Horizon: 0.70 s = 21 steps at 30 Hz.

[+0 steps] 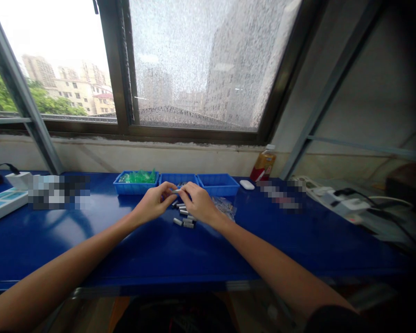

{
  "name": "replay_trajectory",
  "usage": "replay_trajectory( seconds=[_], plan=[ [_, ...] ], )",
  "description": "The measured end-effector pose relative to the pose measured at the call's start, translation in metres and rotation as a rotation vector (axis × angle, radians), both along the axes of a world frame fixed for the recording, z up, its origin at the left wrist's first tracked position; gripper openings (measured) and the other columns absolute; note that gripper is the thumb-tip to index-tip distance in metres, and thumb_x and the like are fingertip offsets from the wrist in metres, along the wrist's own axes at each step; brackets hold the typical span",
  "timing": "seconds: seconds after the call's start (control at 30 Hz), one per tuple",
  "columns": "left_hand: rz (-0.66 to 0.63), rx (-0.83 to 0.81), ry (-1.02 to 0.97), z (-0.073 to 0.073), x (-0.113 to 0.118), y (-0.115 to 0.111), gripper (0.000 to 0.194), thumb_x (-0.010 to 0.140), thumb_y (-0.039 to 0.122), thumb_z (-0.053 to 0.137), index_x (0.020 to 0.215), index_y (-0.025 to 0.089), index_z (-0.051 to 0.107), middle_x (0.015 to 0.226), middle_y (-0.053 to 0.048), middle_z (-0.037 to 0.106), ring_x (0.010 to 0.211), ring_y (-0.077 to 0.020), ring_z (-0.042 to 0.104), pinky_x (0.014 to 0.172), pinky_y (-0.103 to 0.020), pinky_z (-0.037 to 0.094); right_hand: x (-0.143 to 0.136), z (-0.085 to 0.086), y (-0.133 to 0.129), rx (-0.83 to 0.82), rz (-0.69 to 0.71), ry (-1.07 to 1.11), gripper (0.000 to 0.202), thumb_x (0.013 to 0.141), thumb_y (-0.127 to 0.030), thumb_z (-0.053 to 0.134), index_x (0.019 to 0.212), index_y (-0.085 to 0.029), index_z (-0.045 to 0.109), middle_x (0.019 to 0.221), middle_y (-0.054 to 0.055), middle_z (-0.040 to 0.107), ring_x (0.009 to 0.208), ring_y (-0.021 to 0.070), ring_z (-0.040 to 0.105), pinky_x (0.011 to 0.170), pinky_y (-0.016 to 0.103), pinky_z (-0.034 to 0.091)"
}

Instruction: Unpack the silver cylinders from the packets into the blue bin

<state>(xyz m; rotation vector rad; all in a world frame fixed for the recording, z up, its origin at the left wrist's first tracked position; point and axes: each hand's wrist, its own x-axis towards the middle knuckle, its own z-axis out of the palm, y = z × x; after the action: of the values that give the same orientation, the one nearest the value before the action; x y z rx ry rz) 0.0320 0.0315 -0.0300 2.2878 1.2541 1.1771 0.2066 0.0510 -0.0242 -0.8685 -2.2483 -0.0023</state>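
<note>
My left hand [155,202] and my right hand [198,202] meet over the middle of the blue table, fingertips close together. Between them is a small grey cylinder [175,191], pinched at both ends. Just below the hands, several short grey metallic cylinders [188,225] lie loose on the table. Clear plastic bags [225,206] are beside my right hand, partly hidden by it. Behind the hands stand three blue bins: the left one [133,188] holds green and clear plastic pieces, the middle one [178,177] holds small parts, and no contents show in the right one [219,188].
A white case [247,185] and an amber drink bottle [264,164] stand at the back right. Power strips with plugs lie at the far left [7,203] and right [346,208]. A window and metal frame posts rise behind the table [131,259].
</note>
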Motion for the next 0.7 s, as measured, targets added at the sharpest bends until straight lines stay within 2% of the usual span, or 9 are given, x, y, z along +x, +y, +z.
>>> replay_trajectory(
  seconds=[0.2, 0.27, 0.4, 0.47, 0.57, 0.7],
  plan=[
    [0.044, 0.008, 0.031, 0.002, 0.000, 0.001, 0.029, 0.088, 0.036, 0.040, 0.091, 0.014, 0.059, 0.069, -0.001, 0.063, 0.060, -0.0118, 0.055, 0.056, -0.021, 0.039, 0.001, -0.002, -0.001, -0.025, 0.014, 0.026, 0.017, 0.086, -0.032, 0.046, 0.092, -0.017, 0.054, 0.077, 0.002, 0.057, 0.072, 0.0137, 0.052, 0.067, 0.025, 0.039],
    [0.044, -0.006, 0.088, 0.001, -0.002, 0.003, 0.030, 0.088, 0.036, 0.040, 0.089, 0.014, 0.060, 0.070, -0.002, 0.064, 0.060, -0.0121, 0.055, 0.056, -0.021, 0.039, 0.001, -0.002, 0.001, -0.001, 0.001, 0.001, 0.015, 0.086, -0.030, 0.046, 0.087, -0.018, 0.054, 0.076, 0.002, 0.057, 0.071, 0.0137, 0.051, 0.066, 0.025, 0.038],
    [0.116, -0.022, 0.312, -0.007, -0.004, 0.008, 0.030, 0.082, 0.040, 0.049, 0.098, 0.016, 0.060, 0.078, -0.004, 0.065, 0.064, -0.0155, 0.058, 0.059, -0.024, 0.040, 0.004, -0.002, 0.015, 0.062, -0.149, -0.030, 0.018, 0.086, -0.031, 0.046, 0.077, -0.018, 0.055, 0.079, 0.005, 0.058, 0.077, 0.0162, 0.051, 0.070, 0.028, 0.038],
    [0.162, -0.028, 0.413, -0.014, -0.004, 0.011, 0.033, 0.079, 0.043, 0.054, 0.100, 0.018, 0.060, 0.086, -0.005, 0.065, 0.073, -0.0191, 0.060, 0.062, -0.027, 0.041, 0.007, -0.004, 0.024, 0.092, -0.272, -0.047, 0.018, 0.085, -0.031, 0.047, 0.078, -0.018, 0.057, 0.084, 0.007, 0.059, 0.082, 0.0189, 0.050, 0.074, 0.031, 0.038],
    [0.219, -0.040, 0.508, -0.022, -0.003, 0.014, 0.027, 0.080, 0.042, 0.051, 0.093, 0.022, 0.063, 0.093, -0.006, 0.064, 0.080, -0.0225, 0.061, 0.064, -0.029, 0.042, 0.011, -0.008, 0.034, 0.107, -0.398, -0.111, 0.017, 0.084, -0.032, 0.049, 0.084, -0.018, 0.059, 0.090, 0.009, 0.058, 0.089, 0.0233, 0.048, 0.075, 0.035, 0.038],
    [0.271, -0.042, 0.506, -0.024, -0.003, 0.015, 0.020, 0.081, 0.033, 0.048, 0.086, 0.020, 0.062, 0.092, -0.007, 0.064, 0.079, -0.0227, 0.061, 0.064, -0.030, 0.042, 0.012, -0.009, 0.030, 0.115, -0.392, -0.121, 0.021, 0.083, -0.033, 0.051, 0.093, -0.017, 0.059, 0.095, 0.011, 0.057, 0.097, 0.0259, 0.045, 0.078, 0.037, 0.037]
  ],
)
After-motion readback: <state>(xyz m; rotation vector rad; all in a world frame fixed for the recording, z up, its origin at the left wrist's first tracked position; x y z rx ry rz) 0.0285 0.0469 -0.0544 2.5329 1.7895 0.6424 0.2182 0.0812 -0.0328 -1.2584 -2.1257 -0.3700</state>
